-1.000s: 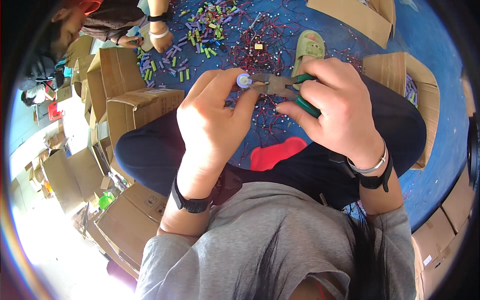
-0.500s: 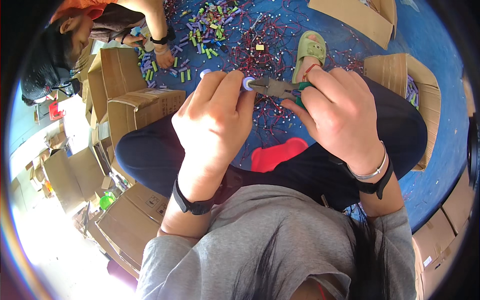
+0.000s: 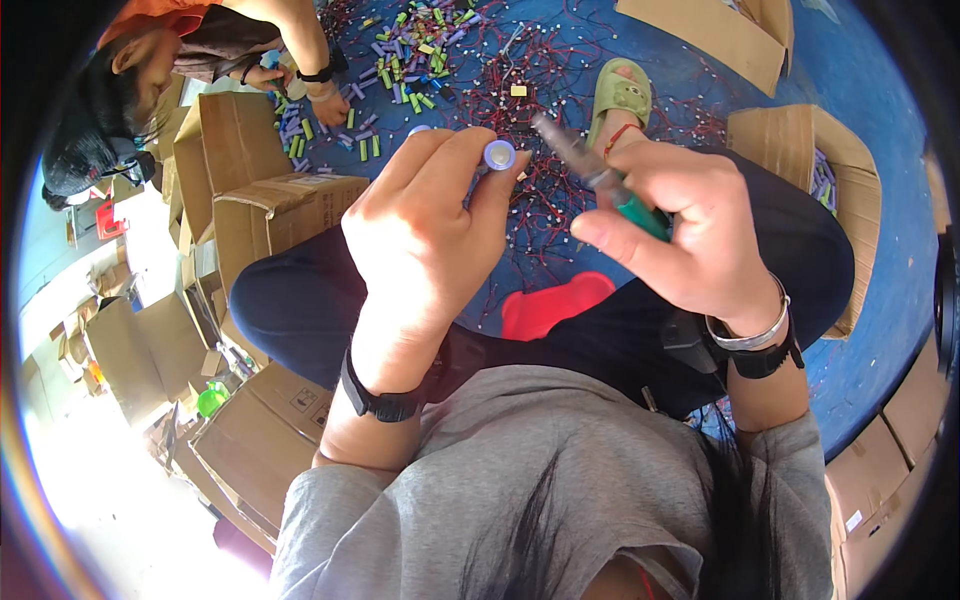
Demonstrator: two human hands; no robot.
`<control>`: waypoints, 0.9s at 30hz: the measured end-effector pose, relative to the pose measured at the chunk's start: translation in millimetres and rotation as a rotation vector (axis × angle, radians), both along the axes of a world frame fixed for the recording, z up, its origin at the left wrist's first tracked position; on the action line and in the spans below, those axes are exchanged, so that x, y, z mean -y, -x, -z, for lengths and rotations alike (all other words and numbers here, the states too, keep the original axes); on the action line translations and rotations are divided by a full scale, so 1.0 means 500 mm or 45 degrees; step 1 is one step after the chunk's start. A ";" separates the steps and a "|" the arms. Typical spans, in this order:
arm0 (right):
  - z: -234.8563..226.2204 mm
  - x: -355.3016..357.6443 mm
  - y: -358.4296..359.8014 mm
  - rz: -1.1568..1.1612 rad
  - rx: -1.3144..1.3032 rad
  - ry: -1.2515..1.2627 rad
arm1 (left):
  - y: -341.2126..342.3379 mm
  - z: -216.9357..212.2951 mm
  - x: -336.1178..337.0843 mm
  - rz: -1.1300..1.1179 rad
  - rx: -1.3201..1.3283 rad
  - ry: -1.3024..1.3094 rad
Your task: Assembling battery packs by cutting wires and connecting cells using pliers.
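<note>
Two hands have drawn apart since half a second ago: the pliers [image 3: 590,170], then nosed up against the cell's [image 3: 498,155] end, are now lifted clear in the closed right hand [image 3: 690,240], while the left hand [image 3: 425,235] pinches the cell upright at its fingertips, which suggests the snip at that end is finished. Boxes [image 3: 255,190] stand at the left, contents hidden; the one [image 3: 800,150] at right seems to hold purple cells, and loose cells [image 3: 400,60] with red wires [image 3: 550,70] litter the blue floor.
</note>
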State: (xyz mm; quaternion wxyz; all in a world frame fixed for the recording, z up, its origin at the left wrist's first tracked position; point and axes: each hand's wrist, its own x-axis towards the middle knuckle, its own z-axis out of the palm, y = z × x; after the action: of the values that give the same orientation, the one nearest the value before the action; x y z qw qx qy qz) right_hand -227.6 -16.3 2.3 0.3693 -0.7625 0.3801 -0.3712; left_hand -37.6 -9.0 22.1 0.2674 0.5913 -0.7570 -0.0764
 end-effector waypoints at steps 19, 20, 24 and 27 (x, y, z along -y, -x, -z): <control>0.005 -0.001 0.002 0.209 -0.148 0.182 | -0.039 0.021 0.011 0.140 -2.754 -1.350; 0.005 -0.002 0.002 0.197 -0.163 0.202 | -0.035 0.021 0.012 0.167 -2.771 -1.385; 0.006 -0.003 0.000 0.171 -0.190 0.229 | -0.021 0.009 0.009 0.053 -2.773 -1.395; 0.002 0.000 0.001 0.147 -0.179 0.266 | -0.017 0.005 0.007 0.082 -2.808 -1.447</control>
State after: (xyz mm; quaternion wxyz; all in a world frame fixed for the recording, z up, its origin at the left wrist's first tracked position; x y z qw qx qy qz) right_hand -228.3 -16.1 1.5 0.2385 -0.7977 0.4076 -0.3750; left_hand -29.3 -12.5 19.6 0.4648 0.2247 -0.0019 -0.8564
